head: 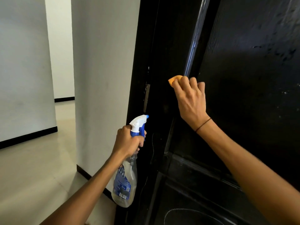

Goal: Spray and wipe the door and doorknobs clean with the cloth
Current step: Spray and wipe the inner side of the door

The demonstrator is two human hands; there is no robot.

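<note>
— Where does the door stand from you?

— The black door [243, 78] rises straight ahead and to my right, its long axis upright, its edge toward the white wall [103, 62]. My right hand [190, 98] is the nearer one: it is against the door's face, fingers curled round an orange cloth [174, 79], just beside the raised moulding.

— And the left?

— My left hand [128, 141] grips the neck of the spray bottle [125, 181], low and short of the door's edge, nozzle aimed at it. A metal latch plate [146, 98] shows on that edge; I see no knob here, so I judge it lies below or hidden.
</note>
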